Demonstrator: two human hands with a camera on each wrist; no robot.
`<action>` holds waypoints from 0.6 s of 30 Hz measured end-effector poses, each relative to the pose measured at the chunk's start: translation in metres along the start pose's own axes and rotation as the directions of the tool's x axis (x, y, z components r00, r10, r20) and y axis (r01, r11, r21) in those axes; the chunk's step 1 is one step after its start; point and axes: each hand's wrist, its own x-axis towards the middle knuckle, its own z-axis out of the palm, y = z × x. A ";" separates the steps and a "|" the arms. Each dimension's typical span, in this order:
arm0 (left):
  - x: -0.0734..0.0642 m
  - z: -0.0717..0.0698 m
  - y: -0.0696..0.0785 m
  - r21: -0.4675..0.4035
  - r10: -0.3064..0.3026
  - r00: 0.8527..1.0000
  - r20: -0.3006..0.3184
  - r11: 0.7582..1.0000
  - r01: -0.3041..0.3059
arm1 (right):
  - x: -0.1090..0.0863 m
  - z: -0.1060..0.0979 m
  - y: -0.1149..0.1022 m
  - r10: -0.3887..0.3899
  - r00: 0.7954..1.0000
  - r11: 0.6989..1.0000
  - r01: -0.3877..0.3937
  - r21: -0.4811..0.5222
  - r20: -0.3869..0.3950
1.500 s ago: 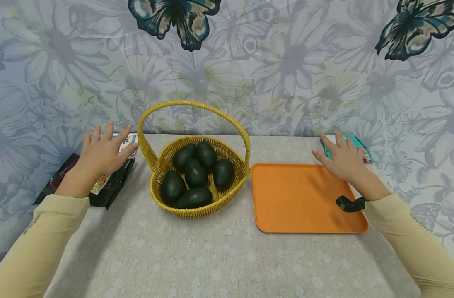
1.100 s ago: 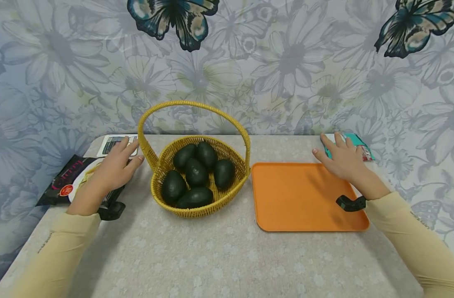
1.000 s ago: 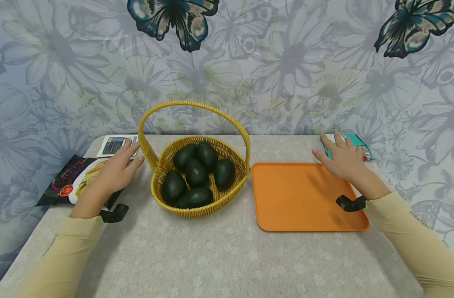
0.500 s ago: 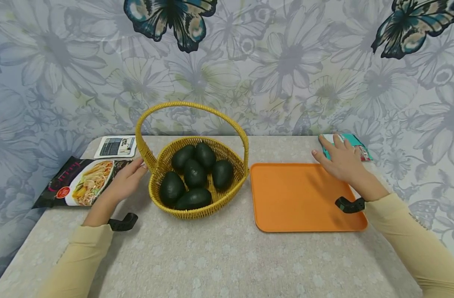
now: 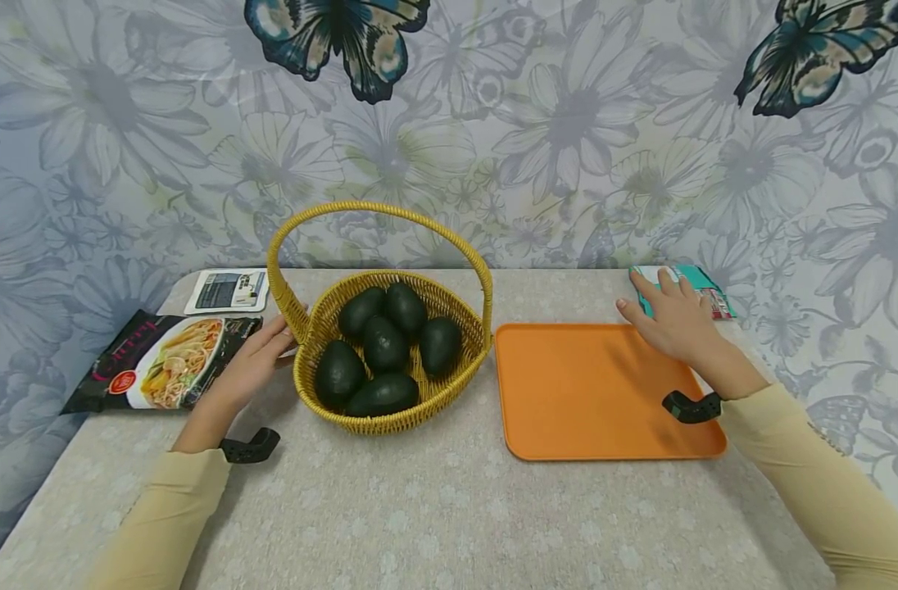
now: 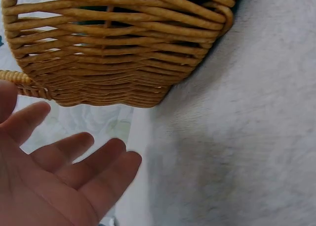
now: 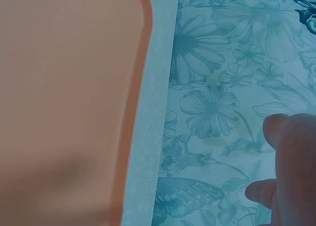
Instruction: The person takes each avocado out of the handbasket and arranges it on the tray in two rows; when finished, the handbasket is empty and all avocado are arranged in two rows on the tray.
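A yellow wicker basket [image 5: 375, 422] with a tall arched handle stands left of the middle, holding several dark green avocados [image 5: 386, 344]. Beside its left side is my left hand [image 5: 251, 369], its fingertips close to the foot of the handle. The left wrist view shows that hand [image 6: 64, 171] with fingers extended and palm toward the woven wall of the basket [image 6: 113, 53], holding nothing. My right hand [image 5: 678, 328] hovers with spread fingers over the far right corner of an orange tray [image 5: 604, 393]. In the right wrist view, the tray [image 7: 69, 87] lies beside that hand [image 7: 291, 166].
At the left lies a black noodle packet [image 5: 169, 360], with a white labelled pack [image 5: 228, 291] behind it. A teal packet [image 5: 703, 283] sits at the back right, partly behind my right hand. A flowered backdrop [image 5: 552, 147] rises behind the table.
My left hand has moved right and toward me, from over the noodle packet to the basket's side, uncovering the packet and white pack. The right hand stays nearly still.
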 end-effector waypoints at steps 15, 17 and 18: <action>0.010 0.010 -0.002 -0.288 -0.024 1.000 0.013 0.957 0.027 | -0.001 0.003 -0.001 -0.004 1.000 1.000 0.004 -0.003 -0.007; 0.012 0.012 -0.001 -0.262 -0.025 1.000 -0.012 0.965 0.021 | 0.000 0.004 -0.002 -0.006 1.000 1.000 0.006 -0.004 -0.005; 0.014 0.014 -0.002 -0.249 -0.020 1.000 -0.024 0.968 0.014 | 0.000 0.004 -0.002 -0.008 1.000 1.000 0.008 -0.003 -0.003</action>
